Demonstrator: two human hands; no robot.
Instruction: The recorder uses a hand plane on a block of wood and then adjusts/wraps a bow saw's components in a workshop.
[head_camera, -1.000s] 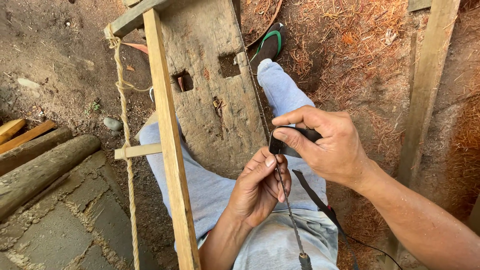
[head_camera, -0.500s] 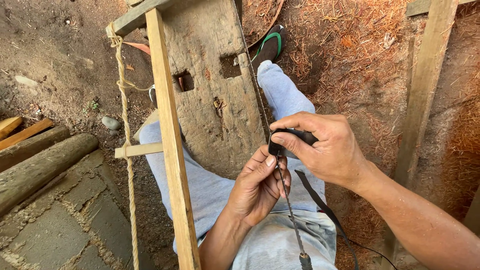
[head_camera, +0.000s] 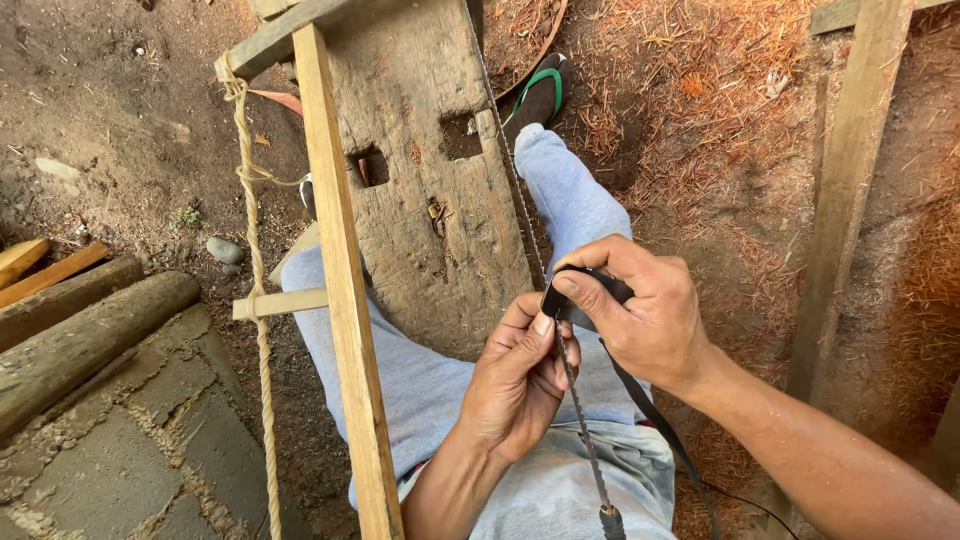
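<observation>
Over a dirt floor (head_camera: 120, 110) and worn plank (head_camera: 430, 210), both hands pinch: right hand (head_camera: 645, 315) clamps black strap (head_camera: 590, 285), left hand (head_camera: 520, 380) grips near-far twisted cord (head_camera: 575, 400).

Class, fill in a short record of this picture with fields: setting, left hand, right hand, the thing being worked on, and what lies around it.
Setting: outdoors, bare earth and reddish fibre litter, a seated person in light trousers
Left hand: fingers pinch the twisted cord
Right hand: grips a black strap at the cord
Cord: thin, taut, running from the lap up along the worn wooden plank
Around: pale wooden frame bar, hanging rope, log, green sandal
</observation>
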